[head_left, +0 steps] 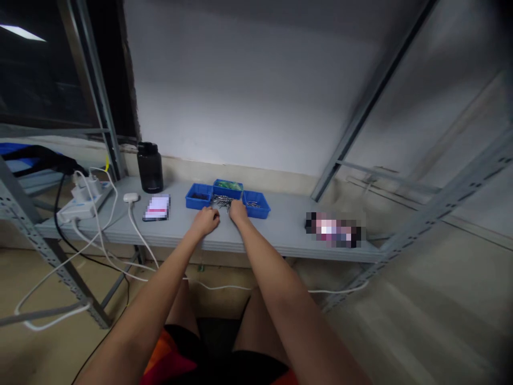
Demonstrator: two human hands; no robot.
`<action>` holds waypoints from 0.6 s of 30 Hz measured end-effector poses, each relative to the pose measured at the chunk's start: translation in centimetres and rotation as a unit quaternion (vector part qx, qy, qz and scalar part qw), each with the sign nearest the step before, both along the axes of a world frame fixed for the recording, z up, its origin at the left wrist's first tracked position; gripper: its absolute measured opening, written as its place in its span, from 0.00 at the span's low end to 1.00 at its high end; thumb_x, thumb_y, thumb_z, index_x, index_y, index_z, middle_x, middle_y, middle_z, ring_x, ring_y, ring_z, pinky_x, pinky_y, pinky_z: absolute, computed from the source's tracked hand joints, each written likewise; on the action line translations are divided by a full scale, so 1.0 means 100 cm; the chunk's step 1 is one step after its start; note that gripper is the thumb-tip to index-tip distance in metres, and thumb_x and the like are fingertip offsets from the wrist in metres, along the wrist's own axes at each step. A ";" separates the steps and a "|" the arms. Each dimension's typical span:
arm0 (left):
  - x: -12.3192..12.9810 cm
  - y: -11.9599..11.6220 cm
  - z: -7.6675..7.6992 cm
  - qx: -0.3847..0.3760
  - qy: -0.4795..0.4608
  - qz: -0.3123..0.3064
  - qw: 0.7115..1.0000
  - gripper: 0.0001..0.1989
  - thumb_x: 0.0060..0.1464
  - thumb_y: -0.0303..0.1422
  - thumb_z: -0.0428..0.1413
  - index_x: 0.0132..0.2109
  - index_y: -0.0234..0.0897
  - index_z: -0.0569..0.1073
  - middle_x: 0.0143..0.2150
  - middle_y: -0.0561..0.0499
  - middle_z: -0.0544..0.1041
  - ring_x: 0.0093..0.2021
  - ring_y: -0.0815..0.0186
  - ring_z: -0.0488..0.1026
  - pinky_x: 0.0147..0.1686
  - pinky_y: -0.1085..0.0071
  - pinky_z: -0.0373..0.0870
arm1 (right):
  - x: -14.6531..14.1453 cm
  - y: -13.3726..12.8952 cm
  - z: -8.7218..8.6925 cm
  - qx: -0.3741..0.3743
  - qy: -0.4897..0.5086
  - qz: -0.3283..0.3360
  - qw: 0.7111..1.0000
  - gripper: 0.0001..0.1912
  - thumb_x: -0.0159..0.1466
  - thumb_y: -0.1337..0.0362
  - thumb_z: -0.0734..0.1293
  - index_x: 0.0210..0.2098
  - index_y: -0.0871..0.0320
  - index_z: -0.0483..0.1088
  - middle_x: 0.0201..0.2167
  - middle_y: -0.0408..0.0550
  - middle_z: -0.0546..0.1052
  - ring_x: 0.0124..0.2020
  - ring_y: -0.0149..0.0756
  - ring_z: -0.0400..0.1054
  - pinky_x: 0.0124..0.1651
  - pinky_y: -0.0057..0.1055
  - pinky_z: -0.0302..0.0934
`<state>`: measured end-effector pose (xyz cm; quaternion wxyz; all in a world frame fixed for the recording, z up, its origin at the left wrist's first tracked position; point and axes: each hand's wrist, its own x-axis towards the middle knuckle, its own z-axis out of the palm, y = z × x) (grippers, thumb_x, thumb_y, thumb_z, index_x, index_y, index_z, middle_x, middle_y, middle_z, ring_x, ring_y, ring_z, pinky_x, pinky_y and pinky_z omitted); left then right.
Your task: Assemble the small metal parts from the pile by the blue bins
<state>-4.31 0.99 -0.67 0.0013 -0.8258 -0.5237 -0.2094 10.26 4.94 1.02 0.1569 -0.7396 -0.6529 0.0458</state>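
Note:
My left hand [207,220] rests at the shelf's front half with its fingers curled in. Whatever it holds, if anything, is too small to make out. My right hand [238,210] is closed at the right side of a pile of thin shiny metal pieces [221,201], its fingertips mostly hidden behind the hand. Around the pile stand three blue bins: the left bin [194,203] has small dark pieces in it, the back bin [218,182] has something green, and the right bin [262,213] has a few small metal pieces.
The grey shelf [280,224] bears a dark bottle [150,168], a phone with a lit screen [157,207], a white charger [130,198] and a power strip [80,206] with loose cables. To the right lies a blurred-out object [333,230]. Metal uprights [356,123] frame the shelf.

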 end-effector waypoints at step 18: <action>-0.007 0.010 -0.003 -0.035 -0.179 -0.010 0.983 0.14 0.56 0.29 0.51 0.45 0.32 0.79 0.42 0.42 0.82 0.42 0.59 0.77 0.46 0.68 0.69 | 0.017 -0.029 -0.011 0.100 0.005 0.153 0.983 0.13 0.68 0.71 0.60 0.46 0.63 0.75 0.47 0.60 0.78 0.50 0.42 0.72 0.53 0.32 0.63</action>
